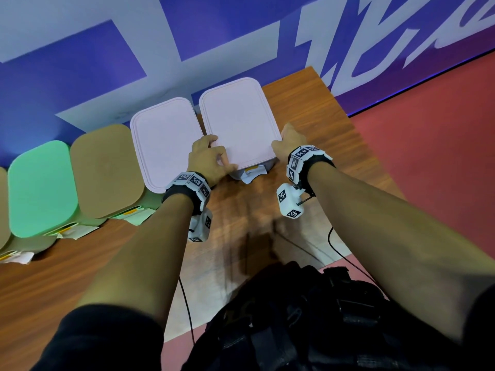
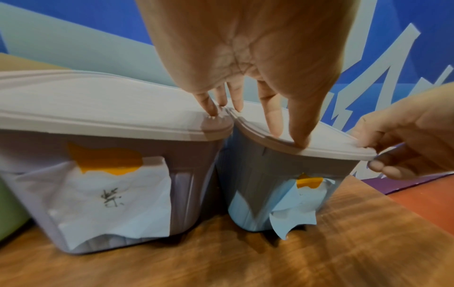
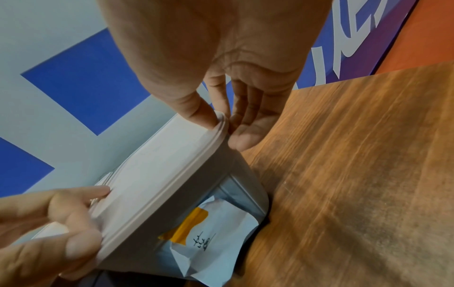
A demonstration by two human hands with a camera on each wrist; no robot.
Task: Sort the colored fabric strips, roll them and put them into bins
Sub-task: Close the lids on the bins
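Note:
No fabric strip shows in any view. The rightmost bin (image 2: 258, 184) is grey-blue and carries a pale pink lid (image 1: 238, 121). My left hand (image 1: 222, 159) holds the lid's near left corner, index finger on top and thumb on the front edge (image 2: 299, 143). At the lid's near right corner my right hand (image 1: 281, 141) pinches the rim, thumb above and fingers below (image 3: 223, 128). A paper label (image 2: 294, 209) taped with orange hangs on the bin's front. The bin's inside is hidden.
A second pink-lidded bin (image 1: 166, 140) touches the held one on its left, then a tan lid (image 1: 107, 170) and a green lid (image 1: 40, 188). All stand on a wooden table (image 1: 308, 108) against a blue-and-white wall. Red floor (image 1: 428, 156) lies right.

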